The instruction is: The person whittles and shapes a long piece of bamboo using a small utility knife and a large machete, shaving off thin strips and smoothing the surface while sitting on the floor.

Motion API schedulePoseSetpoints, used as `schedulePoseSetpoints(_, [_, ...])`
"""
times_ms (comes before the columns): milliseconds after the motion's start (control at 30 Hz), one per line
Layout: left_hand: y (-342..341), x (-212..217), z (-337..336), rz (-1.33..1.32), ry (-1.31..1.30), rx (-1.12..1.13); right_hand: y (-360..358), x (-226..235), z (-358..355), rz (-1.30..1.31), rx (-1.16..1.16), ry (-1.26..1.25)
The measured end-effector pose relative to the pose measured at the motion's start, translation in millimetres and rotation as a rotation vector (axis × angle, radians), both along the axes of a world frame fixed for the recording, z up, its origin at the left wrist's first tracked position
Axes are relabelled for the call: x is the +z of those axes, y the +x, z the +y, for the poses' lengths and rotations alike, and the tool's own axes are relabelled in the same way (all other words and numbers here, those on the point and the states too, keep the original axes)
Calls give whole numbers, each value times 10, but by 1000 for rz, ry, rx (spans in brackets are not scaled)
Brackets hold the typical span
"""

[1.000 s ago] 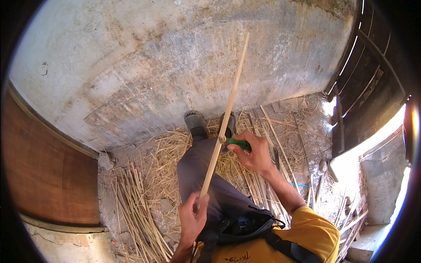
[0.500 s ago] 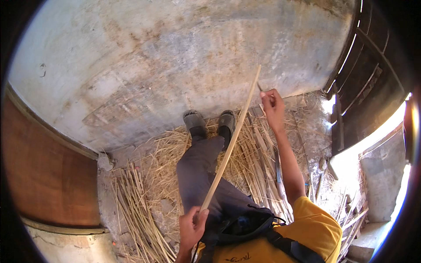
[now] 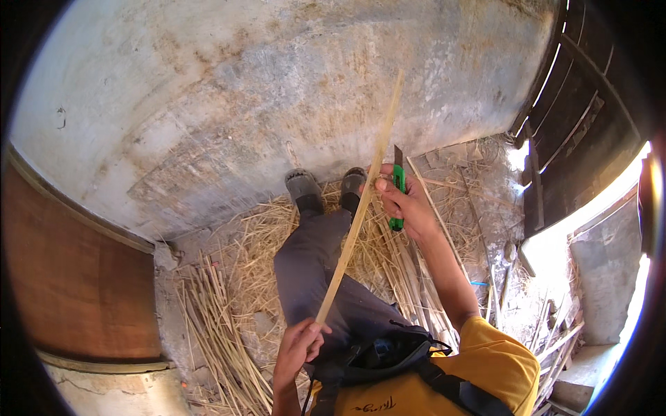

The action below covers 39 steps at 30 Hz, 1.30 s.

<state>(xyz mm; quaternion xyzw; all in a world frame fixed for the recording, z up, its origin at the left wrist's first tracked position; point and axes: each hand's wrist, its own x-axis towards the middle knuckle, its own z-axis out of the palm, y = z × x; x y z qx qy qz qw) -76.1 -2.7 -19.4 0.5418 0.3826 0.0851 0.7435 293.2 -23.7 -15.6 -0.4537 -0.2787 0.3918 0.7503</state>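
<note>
1. The left hand (image 3: 297,350), low by the lap, is closed around the lower end of a long strip (image 3: 361,208) that slants up toward the wall (image 3: 277,90).
2. The right hand (image 3: 409,204), arm stretched forward, grips a green knife (image 3: 397,191) with its blade up, thumb pressing against the strip near mid-length.
3. Straw (image 3: 229,326) litters the ground around the outstretched legs (image 3: 312,270); the shoes (image 3: 305,187) sit near the wall's foot.
4. A dark gate (image 3: 590,132) closes in at right, a brown panel (image 3: 69,277) at left.
</note>
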Motion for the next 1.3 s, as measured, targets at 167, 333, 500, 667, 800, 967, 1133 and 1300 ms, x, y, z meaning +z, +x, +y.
schedulePoseSetpoints(167, [-29, 52, 55, 4, -123, -38, -107, 139, -20, 64, -31, 22])
schedulePoseSetpoints(333, [-3, 18, 193, -17, 73, -156, -304, 236, -138, 137, -69, 138])
schedulePoseSetpoints(500, [213, 99, 312, -39, 459, -78, -570, 395, -192, 124, -41, 160])
schedulePoseSetpoints(667, [482, 284, 327, -159, 167, -178, -696, 416, -180, 170, -2, 194])
schedulePoseSetpoints(800, [552, 260, 282, -135, 199, -236, -670, 406, -214, 61, -5, 101])
schedulePoseSetpoints(967, [622, 209, 206, -260, 256, -92, -613, 357, -290, -124, -80, 63])
schedulePoseSetpoints(1133, [710, 228, 221, -249, 282, -35, -566, 69, -404, -48, 48, 136])
schedulePoseSetpoints(1300, [738, 168, 223, -265, 240, 28, -671, 88, -461, -593, -83, 1])
